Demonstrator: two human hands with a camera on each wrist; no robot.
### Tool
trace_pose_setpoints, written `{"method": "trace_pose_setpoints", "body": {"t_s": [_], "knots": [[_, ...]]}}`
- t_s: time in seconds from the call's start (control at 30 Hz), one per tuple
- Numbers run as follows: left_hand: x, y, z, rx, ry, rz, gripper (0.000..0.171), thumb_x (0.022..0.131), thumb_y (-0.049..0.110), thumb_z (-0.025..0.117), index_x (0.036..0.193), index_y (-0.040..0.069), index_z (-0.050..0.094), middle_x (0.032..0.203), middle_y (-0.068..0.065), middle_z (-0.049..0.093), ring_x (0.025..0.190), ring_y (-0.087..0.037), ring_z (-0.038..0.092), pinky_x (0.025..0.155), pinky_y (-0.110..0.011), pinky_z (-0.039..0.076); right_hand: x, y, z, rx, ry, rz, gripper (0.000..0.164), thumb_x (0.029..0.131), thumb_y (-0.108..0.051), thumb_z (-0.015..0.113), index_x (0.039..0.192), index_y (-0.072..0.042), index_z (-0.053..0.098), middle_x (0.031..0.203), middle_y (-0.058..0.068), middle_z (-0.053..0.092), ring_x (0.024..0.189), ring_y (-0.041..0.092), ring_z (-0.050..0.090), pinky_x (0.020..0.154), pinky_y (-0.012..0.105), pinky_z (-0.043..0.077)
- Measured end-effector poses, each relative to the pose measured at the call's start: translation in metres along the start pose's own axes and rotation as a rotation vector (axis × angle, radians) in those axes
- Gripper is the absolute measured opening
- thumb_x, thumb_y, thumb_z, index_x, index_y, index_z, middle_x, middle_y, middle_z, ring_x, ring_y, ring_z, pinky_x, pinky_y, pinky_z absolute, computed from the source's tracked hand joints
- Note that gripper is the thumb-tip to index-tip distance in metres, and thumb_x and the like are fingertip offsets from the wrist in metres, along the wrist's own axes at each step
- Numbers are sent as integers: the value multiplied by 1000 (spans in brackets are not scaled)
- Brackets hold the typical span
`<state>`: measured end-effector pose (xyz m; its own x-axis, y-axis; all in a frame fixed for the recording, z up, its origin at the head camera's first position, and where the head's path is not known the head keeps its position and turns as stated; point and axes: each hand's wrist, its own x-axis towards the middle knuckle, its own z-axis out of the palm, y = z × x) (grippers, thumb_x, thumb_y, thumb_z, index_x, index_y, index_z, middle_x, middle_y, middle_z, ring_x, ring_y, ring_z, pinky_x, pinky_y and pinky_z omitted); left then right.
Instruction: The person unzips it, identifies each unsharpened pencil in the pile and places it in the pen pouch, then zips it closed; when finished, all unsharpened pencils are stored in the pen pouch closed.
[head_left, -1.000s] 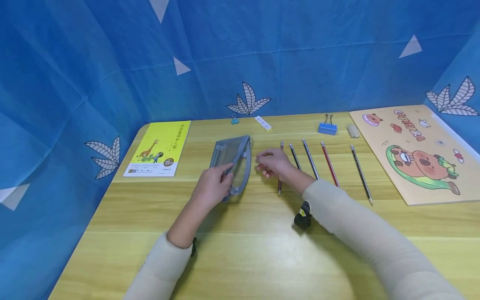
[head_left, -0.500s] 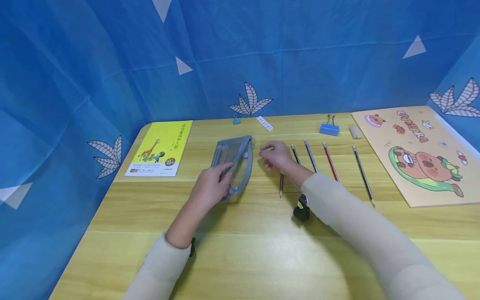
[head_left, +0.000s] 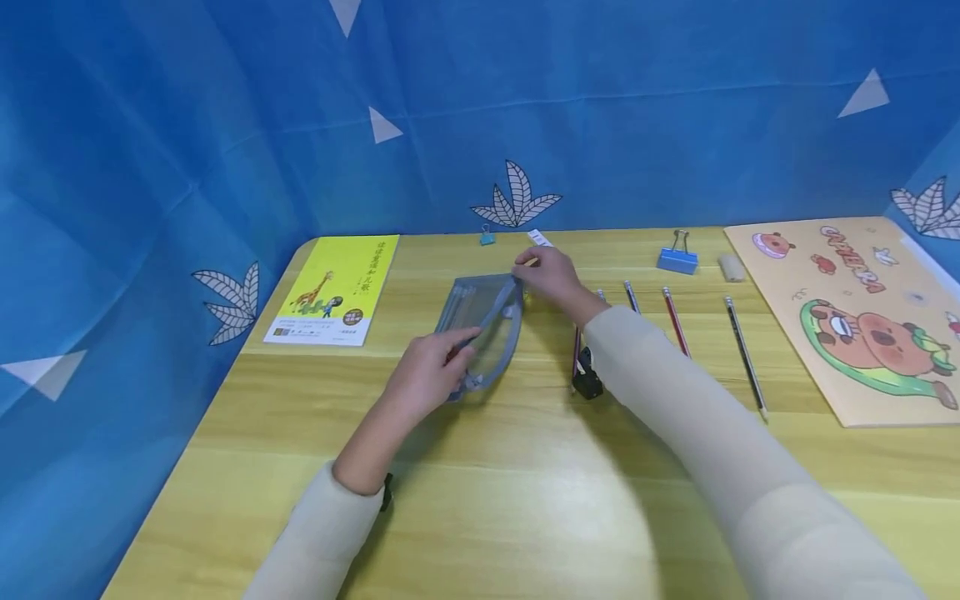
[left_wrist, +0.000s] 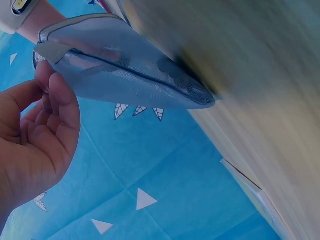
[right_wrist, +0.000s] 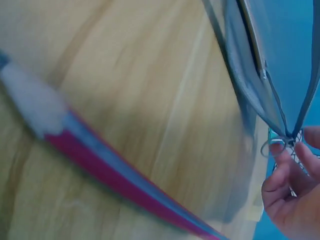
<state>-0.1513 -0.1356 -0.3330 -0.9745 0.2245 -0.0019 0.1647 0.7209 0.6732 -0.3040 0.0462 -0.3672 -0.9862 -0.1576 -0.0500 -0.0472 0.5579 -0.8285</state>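
Note:
A grey translucent zip pencil pouch (head_left: 468, 298) stands with its mouth parted, and slim pencil-like sticks show through its side. At its near end my left hand (head_left: 427, 375) pinches the fabric tab (left_wrist: 53, 51) between thumb and fingers. My right hand (head_left: 551, 277) is at the far end, where thumb and fingertips pinch the zipper pull (right_wrist: 290, 141) with its metal ring (right_wrist: 266, 149). Beneath the right wrist lies a red-and-dark pencil (right_wrist: 115, 172), partly hidden by the arm in the head view.
Right of the pouch lie several pencils, among them a red one (head_left: 677, 323) and a black one (head_left: 746, 357). Behind are a blue binder clip (head_left: 678, 260), a small teal clip (head_left: 487, 237) and an eraser (head_left: 732, 267). A yellow book (head_left: 337, 287) and a capybara pad (head_left: 862, 325) flank them.
My right hand has moved away from me and left, from beside the pouch to its far zipper end. The left hand keeps its pinch. The head view has shifted slightly.

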Motion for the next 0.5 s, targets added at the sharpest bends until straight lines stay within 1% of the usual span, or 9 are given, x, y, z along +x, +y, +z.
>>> {"method": "trace_pose_setpoints", "body": {"t_s": [0.1,0.13,0.17,0.2,0.27,0.33,0.37,0.4,0.5], "knots": [[0,0,-1,10,-32,25,32,90,23,45,121,18,51,54,-1,50,44,-13,45,38,-28,37,2,4,-4,3,-23,12,19,82,-19,57,95,-6,61,101,8,54,80,20,52,61,30,43],[-1,0,-2,13,-39,30,32,89,23,45,120,19,51,54,-1,50,43,-13,44,38,-28,36,2,5,-6,11,-35,21,19,82,-18,57,95,-5,61,104,9,53,81,19,51,62,29,42],[-1,-1,-3,16,-43,34,31,89,22,45,120,19,52,54,0,50,44,-13,44,38,-27,36,2,6,-8,28,-53,32,20,82,-18,57,96,-5,60,104,8,52,77,19,50,60,29,41],[-1,-2,-5,23,-44,37,31,89,22,45,119,20,52,54,0,50,43,-13,44,38,-27,36,1,7,-11,58,-80,55,21,82,-17,57,98,-4,60,97,7,53,68,17,49,55,28,39],[-2,-5,-7,52,-40,34,30,89,21,46,118,22,53,54,0,49,44,-12,43,38,-26,36,-1,9,-19,120,-152,92,23,84,-18,55,102,-4,58,82,4,51,54,14,41,47,27,33],[-2,-8,-10,96,-22,24,29,89,21,46,117,22,54,56,0,47,46,-12,42,39,-26,36,-6,11,-29,198,-247,112,26,86,-17,51,107,-3,55,68,1,43,43,11,29,42,26,26],[-2,-9,-11,124,-8,18,29,89,21,47,117,22,54,56,0,47,46,-12,42,40,-26,36,-8,12,-33,236,-300,122,28,87,-17,49,110,-2,53,63,-1,38,40,10,23,40,26,22],[-3,-10,-13,150,3,9,29,89,22,47,118,22,54,57,0,47,46,-12,42,40,-26,36,-11,14,-37,263,-347,137,28,88,-18,47,111,-2,53,57,-1,33,39,10,20,39,26,20],[0,-15,-16,213,46,-3,31,88,23,48,119,20,53,59,1,47,46,-13,41,40,-27,35,-19,22,-47,307,-453,144,31,90,-19,44,114,-2,51,55,-2,30,41,10,21,40,24,19]]}}
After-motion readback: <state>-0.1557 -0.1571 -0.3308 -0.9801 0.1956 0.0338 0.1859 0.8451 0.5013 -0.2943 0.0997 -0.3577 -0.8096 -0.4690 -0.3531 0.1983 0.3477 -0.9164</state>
